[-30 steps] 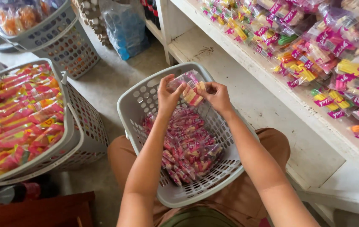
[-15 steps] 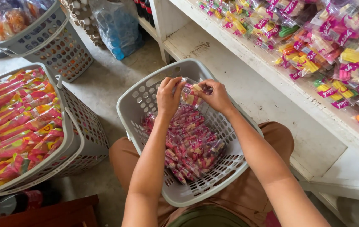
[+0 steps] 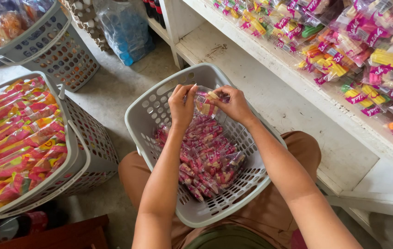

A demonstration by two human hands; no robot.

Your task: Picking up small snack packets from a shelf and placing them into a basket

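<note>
Head view: both hands on one candy packet over the grey basket

I see my left hand [image 3: 182,105] and right hand [image 3: 234,105] both pinched shut on a small clear candy packet [image 3: 205,99], held between them above the far end of the grey basket [image 3: 146,121] on my lap. The packet's long axis runs from nine to three o'clock, hand to hand, equally near both. At six o'clock below it lies the pile of pink packets [image 3: 208,159]. A shelf of sweets [image 3: 344,50] sits at two o'clock.
</note>
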